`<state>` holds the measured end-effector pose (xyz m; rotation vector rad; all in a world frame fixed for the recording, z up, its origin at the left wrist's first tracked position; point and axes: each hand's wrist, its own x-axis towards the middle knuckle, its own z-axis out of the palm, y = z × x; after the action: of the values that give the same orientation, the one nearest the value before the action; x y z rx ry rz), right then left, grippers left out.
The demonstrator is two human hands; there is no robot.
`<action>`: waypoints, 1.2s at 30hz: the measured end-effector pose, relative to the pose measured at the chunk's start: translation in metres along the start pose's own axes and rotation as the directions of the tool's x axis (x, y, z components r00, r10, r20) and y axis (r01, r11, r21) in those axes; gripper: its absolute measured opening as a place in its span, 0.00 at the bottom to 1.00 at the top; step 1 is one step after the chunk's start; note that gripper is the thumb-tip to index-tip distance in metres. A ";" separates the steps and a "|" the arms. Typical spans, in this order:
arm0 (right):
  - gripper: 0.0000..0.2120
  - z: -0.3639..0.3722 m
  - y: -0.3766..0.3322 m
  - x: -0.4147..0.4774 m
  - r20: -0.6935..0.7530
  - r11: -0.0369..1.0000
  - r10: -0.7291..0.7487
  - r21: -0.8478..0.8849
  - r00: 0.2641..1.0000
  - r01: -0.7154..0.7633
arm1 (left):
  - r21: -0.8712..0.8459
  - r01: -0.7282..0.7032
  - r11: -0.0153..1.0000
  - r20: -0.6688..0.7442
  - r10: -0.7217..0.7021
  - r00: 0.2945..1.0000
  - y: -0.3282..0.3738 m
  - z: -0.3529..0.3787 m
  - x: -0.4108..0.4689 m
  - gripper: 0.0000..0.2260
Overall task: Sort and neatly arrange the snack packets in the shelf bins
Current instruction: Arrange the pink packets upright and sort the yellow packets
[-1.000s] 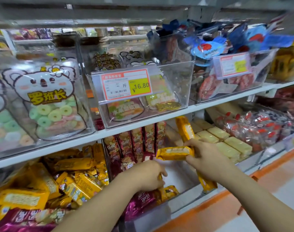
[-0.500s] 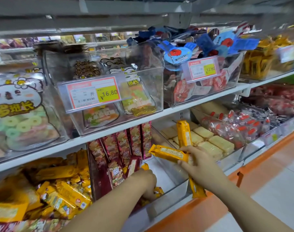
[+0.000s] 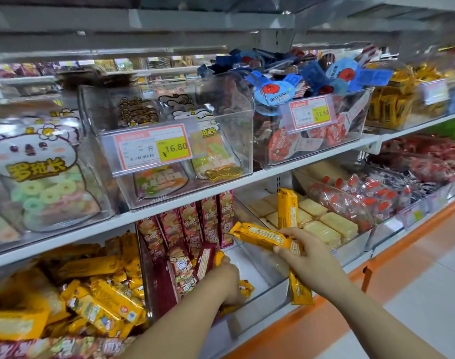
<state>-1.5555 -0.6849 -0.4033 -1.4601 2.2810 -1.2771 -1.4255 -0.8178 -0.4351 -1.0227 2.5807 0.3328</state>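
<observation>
Left hand (image 3: 227, 281) now sinks deeper into the clear plastic bin (image 3: 266, 288), fingers curled on a small yellow packet (image 3: 247, 287) (grip partly hidden). Right hand (image 3: 305, 257) stays clamped around two long orange-yellow snack packets (image 3: 260, 235) above the bin.

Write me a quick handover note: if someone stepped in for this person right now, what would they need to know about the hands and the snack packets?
Right hand: gripping two long yellow packets, one lying crosswise, one upright.
Left hand: down in the clear middle bin on the lower shelf, over a loose yellow packet; whether it grips it is hidden.
Done: maroon packets stand in a row at the back of that bin.
Left: a few maroon packets lean untidily at the front; the yellow ones probably belong with the yellow pile in the left bin.
</observation>
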 end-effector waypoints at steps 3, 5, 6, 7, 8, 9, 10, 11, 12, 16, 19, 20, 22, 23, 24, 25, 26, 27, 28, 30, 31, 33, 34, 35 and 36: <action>0.15 0.000 0.000 -0.002 -0.014 0.999 0.020 0.036 1.000 -0.019 | -0.083 0.018 0.996 -0.079 -0.024 0.997 -0.001 -0.002 -0.002 0.21; 0.16 0.000 -0.002 -0.003 -0.015 0.998 0.033 0.047 0.999 -0.032 | -0.188 -0.022 0.982 -0.190 -0.014 0.982 -0.005 -0.007 -0.005 0.13; 0.16 0.000 -0.003 -0.003 -0.013 0.998 0.037 0.058 0.999 -0.037 | -0.243 -0.039 0.969 -0.238 -0.021 0.971 -0.006 -0.010 -0.007 0.13; 0.16 0.000 -0.006 -0.004 -0.009 0.997 0.037 0.072 0.999 -0.036 | -0.291 -0.070 0.954 -0.278 -0.014 0.961 -0.008 -0.014 -0.011 0.13; 0.15 0.001 -0.009 -0.006 -0.007 0.996 0.033 0.088 0.999 -0.032 | -0.335 -0.108 0.936 -0.318 -0.004 0.948 -0.011 -0.016 -0.015 0.13; 0.14 0.001 -0.013 -0.007 -0.010 0.994 0.023 0.103 1.000 -0.021 | -0.370 -0.147 0.917 -0.360 0.004 0.933 -0.013 -0.019 -0.020 0.12; 0.13 0.002 -0.016 -0.009 -0.014 0.993 0.017 0.120 1.000 -0.015 | -0.393 -0.191 0.899 -0.409 0.015 0.912 -0.016 -0.021 -0.028 0.11; 0.12 0.002 -0.021 -0.010 -0.020 0.989 0.014 0.145 1.000 -0.011 | -0.408 -0.234 0.882 -0.463 0.021 0.886 -0.019 -0.023 -0.037 0.10; 0.12 0.003 -0.025 -0.012 -0.022 0.984 0.015 0.178 1.000 -0.011 | -0.418 -0.283 0.863 -0.522 0.027 0.852 -0.021 -0.025 -0.048 0.10; 0.11 0.011 -0.050 -0.018 0.031 0.941 0.026 0.336 0.999 -0.035 | -0.372 -0.385 0.845 -0.682 0.033 0.731 -0.037 -0.029 -0.100 0.07; 0.13 0.028 -0.075 -0.023 0.108 0.907 0.029 0.416 0.994 -0.072 | -0.358 -0.345 0.868 -0.743 -0.041 0.668 -0.058 -0.031 -0.133 0.09; 0.13 0.036 -0.084 -0.025 0.128 0.901 0.021 0.427 0.992 -0.074 | -0.351 -0.333 0.875 -0.765 -0.063 0.640 -0.066 -0.032 -0.144 0.11; 0.12 0.051 -0.104 -0.030 0.157 0.884 -0.007 0.462 0.988 -0.067 | -0.334 -0.303 0.893 -0.796 -0.095 0.598 -0.082 -0.032 -0.167 0.12; 0.11 0.059 -0.114 -0.033 0.175 0.874 -0.022 0.482 0.984 -0.066 | -0.323 -0.284 0.903 -0.806 -0.104 0.583 -0.091 -0.031 -0.178 0.12; 0.10 0.066 -0.123 -0.035 0.190 0.866 -0.042 0.497 0.981 -0.059 | -0.312 -0.260 0.914 -0.810 -0.112 0.576 -0.101 -0.029 -0.189 0.12; 0.11 0.075 -0.133 -0.036 0.205 0.868 -0.064 0.494 0.977 -0.047 | -0.304 -0.229 0.925 -0.807 -0.122 0.578 -0.112 -0.026 -0.199 0.13; 0.11 0.084 -0.142 -0.038 0.224 0.877 -0.082 0.479 0.971 -0.037 | -0.294 -0.201 0.935 -0.807 -0.130 0.576 -0.122 -0.024 -0.210 0.14; 0.11 0.095 -0.150 -0.038 0.237 0.887 -0.097 0.462 0.967 -0.024 | -0.282 -0.182 0.942 -0.812 -0.133 0.569 -0.133 -0.021 -0.218 0.15; 0.12 0.107 -0.157 -0.037 0.242 0.897 -0.109 0.442 0.964 -0.010 | -0.272 -0.167 0.948 -0.820 -0.138 0.556 -0.144 -0.019 -0.226 0.16; 0.13 0.130 -0.173 -0.034 0.256 0.899 -0.123 0.437 0.959 -0.001 | -0.285 -0.102 0.953 -0.820 -0.187 0.542 -0.165 -0.015 -0.239 0.19; 0.14 0.141 -0.181 -0.032 0.272 0.901 -0.133 0.435 0.953 0.001 | -0.310 -0.056 0.949 -0.810 -0.233 0.538 -0.175 -0.013 -0.244 0.19; 0.16 0.160 -0.198 -0.028 0.278 0.926 -0.155 0.376 0.948 0.041 | -0.363 0.005 0.932 -0.795 -0.312 0.520 -0.192 -0.011 -0.251 0.18; 0.17 0.169 -0.207 -0.026 0.261 0.941 -0.179 0.327 0.948 0.088 | -0.379 0.026 0.925 -0.789 -0.338 0.513 -0.198 -0.011 -0.253 0.18; 0.18 0.178 -0.213 -0.023 0.249 0.955 -0.199 0.267 0.948 0.130 | -0.393 0.052 0.918 -0.778 -0.362 0.513 -0.204 -0.010 -0.253 0.18; 0.18 0.185 -0.220 -0.022 0.248 0.961 -0.226 0.213 0.942 0.174 | -0.411 0.085 0.908 -0.760 -0.392 0.519 -0.209 -0.008 -0.253 0.20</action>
<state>-1.2978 -0.8097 -0.3681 -1.7122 1.8259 -1.2174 -1.1098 -0.8134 -0.3457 -2.0806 3.1708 0.2231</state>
